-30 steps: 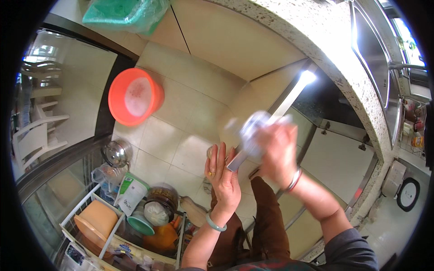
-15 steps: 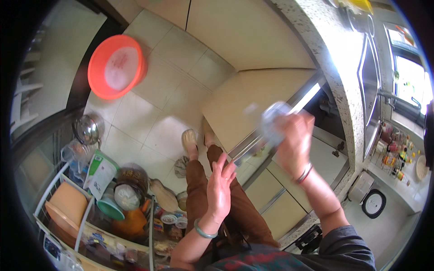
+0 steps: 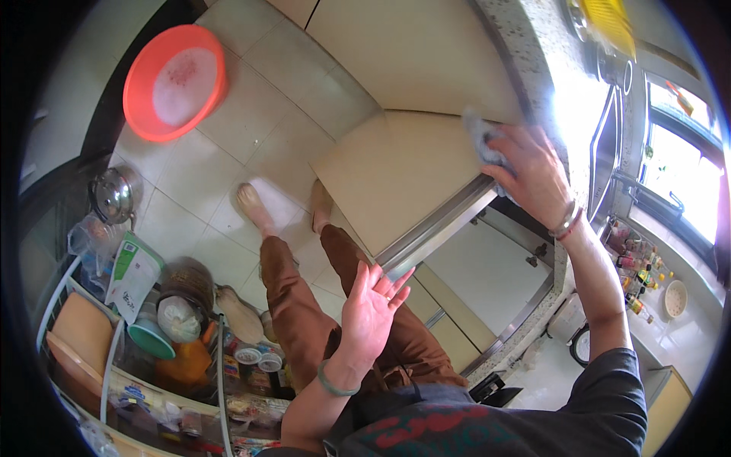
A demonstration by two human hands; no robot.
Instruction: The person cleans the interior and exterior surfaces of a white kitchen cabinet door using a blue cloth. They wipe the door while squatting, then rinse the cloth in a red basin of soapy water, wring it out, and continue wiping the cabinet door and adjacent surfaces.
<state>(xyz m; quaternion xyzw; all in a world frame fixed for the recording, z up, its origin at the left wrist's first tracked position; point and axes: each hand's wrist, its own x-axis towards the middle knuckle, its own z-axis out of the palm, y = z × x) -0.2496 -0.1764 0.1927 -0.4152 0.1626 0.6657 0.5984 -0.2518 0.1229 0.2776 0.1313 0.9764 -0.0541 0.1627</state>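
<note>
- Your right hand [image 3: 533, 171] is clenched on a grey cloth [image 3: 481, 141], which bunches out past your fingers toward the upper left.
- The cloth sits at the top corner of the open cabinet door [image 3: 403, 179], just under the edge of the speckled countertop [image 3: 525, 57]. It looks to be touching the door panel there, though the blur makes the contact hard to confirm.
- The door's metal edge strip [image 3: 438, 225] runs on a diagonal from just below your right hand down to the lower left, toward your left hand; that is the long axis to follow.
- Your left hand [image 3: 373, 308] is released, fingers spread, palm facing you, holding nothing. It hangs above your knees, near the lower end of the strip but apart from it.
- So your right hand is the one on the cloth and the door; your left is well apart from the cloth.
- An orange basin [image 3: 175, 80] lies on the tiled floor, far off to your left.
</note>
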